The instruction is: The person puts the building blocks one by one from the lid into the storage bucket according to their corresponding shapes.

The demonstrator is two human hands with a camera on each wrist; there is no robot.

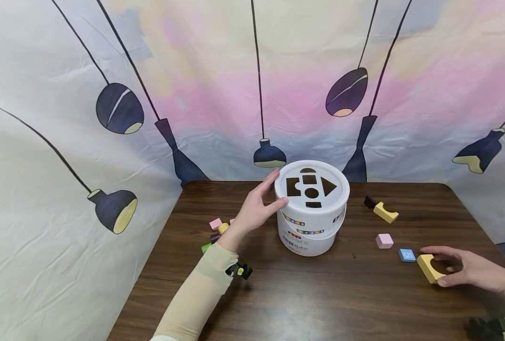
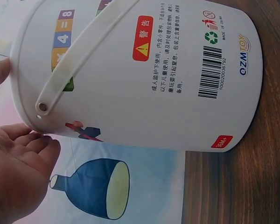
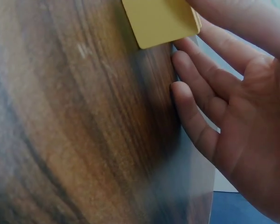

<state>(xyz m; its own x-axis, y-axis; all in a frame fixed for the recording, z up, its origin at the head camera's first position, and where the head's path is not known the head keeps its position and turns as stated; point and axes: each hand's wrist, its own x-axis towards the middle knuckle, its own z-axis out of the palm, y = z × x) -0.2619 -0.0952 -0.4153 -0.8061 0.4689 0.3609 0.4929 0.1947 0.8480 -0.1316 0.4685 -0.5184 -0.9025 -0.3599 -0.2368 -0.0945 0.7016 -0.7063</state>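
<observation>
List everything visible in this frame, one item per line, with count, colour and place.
bucket: 1, white, lid with shape holes, middle of table
arch blocks: 2, yellow, one at right hand, another right of bucket
cube: 1, pink, right of bucket
blue block: 1, blue, beside near arch
dark block: 1, by far arch
small blocks: several, pink, yellow, green, dark, left of bucket
table: 1, dark wood
backdrop: 1, lamp print
left hand: touches bucket lid
right hand: fingers grip near arch

White bucket (image 1: pixel 312 222) upright (shape-cut lid); yellow arch block (image 1: pixel 429 268) right.
</observation>
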